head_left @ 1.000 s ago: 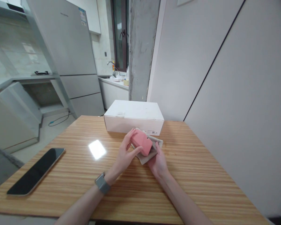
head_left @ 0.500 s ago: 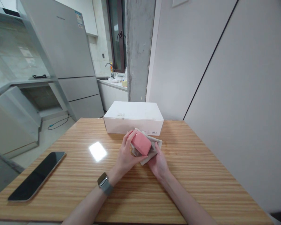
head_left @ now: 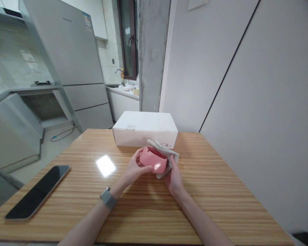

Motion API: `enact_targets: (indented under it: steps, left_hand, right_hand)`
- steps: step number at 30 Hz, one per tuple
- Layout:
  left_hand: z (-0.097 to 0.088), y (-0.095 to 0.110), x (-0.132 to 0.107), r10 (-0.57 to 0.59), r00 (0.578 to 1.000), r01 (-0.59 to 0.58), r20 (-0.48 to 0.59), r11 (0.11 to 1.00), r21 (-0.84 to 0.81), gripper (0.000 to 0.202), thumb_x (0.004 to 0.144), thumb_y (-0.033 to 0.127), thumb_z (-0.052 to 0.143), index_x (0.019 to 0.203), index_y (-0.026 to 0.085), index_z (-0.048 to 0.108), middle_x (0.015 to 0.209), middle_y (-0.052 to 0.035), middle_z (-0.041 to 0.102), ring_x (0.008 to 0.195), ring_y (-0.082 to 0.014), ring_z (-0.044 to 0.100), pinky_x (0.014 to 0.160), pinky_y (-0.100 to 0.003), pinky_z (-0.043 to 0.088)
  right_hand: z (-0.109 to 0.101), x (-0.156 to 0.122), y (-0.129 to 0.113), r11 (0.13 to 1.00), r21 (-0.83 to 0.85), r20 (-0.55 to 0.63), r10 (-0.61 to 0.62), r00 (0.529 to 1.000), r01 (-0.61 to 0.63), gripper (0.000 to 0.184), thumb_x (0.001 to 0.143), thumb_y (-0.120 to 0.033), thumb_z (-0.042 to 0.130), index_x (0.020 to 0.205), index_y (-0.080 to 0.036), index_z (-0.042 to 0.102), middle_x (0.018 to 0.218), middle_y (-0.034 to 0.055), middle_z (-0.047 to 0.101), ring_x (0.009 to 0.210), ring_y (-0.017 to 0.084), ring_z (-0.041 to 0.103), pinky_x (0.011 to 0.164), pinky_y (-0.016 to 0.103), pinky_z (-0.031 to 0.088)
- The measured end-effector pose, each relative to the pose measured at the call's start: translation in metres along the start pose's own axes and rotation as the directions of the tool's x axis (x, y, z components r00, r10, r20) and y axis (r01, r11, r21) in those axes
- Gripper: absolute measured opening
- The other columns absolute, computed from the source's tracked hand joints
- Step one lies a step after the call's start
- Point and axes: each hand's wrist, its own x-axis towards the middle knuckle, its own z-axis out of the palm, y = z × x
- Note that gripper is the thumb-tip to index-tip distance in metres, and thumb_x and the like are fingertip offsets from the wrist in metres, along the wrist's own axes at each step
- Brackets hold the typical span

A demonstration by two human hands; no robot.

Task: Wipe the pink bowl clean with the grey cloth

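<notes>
A glossy pink hollow container (head_left: 153, 161) is tilted above the table, its opening turned upward and away from me. My left hand (head_left: 136, 168) grips its left side, thumb along the near face. Closed on a light grey cloth (head_left: 164, 150), my right hand (head_left: 175, 174) presses it against the container's right end and far side. Part of the cloth stands up behind the container's rim. The fingers of my right hand are largely hidden behind the cloth. I cannot make out the inside of the container fully.
A white cardboard box (head_left: 145, 131) stands just beyond my hands on the striped wooden table (head_left: 215, 205). At the left lies a dark-screened phone (head_left: 38, 193). A white wall panel (head_left: 261, 102) rises along the right side, and a fridge (head_left: 66, 44) stands at the back left.
The pink container has turned so that its opening now shows. My left hand has shifted slightly left and lower with it, and the cloth has bunched up at the container's far right.
</notes>
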Motion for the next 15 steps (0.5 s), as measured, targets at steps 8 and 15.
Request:
enact_targets:
  steps: [8, 15]
  left_hand:
    - [0.01, -0.004, -0.004, 0.49, 0.867, -0.366, -0.086, 0.746, 0.556, 0.092, 0.056, 0.031, 0.082, 0.134, 0.022, 0.035, 0.135, -0.0119, 0.044, 0.123, -0.0278, 0.045, 0.101, -0.043, 0.041]
    - [-0.002, -0.014, 0.008, 0.362, 0.843, -0.15, -0.397, 0.868, 0.474, 0.096, 0.052, 0.03, 0.083, 0.136, 0.024, 0.037, 0.127, -0.0093, 0.044, 0.119, -0.027, 0.047, 0.104, -0.043, 0.037]
  right_hand:
    - [-0.001, -0.013, 0.0, 0.819, -0.414, 0.27, -0.307, 0.913, 0.398, 0.048, 0.09, -0.045, 0.047, 0.134, -0.025, 0.045, 0.14, 0.0014, 0.046, 0.135, 0.016, 0.032, 0.115, 0.038, 0.017]
    - [-0.011, -0.051, -0.029, 0.791, -0.524, 0.435, -0.07, 0.898, 0.316, 0.047, 0.086, -0.052, 0.049, 0.125, -0.025, 0.055, 0.142, 0.0032, 0.044, 0.138, 0.02, 0.027, 0.115, 0.041, 0.014]
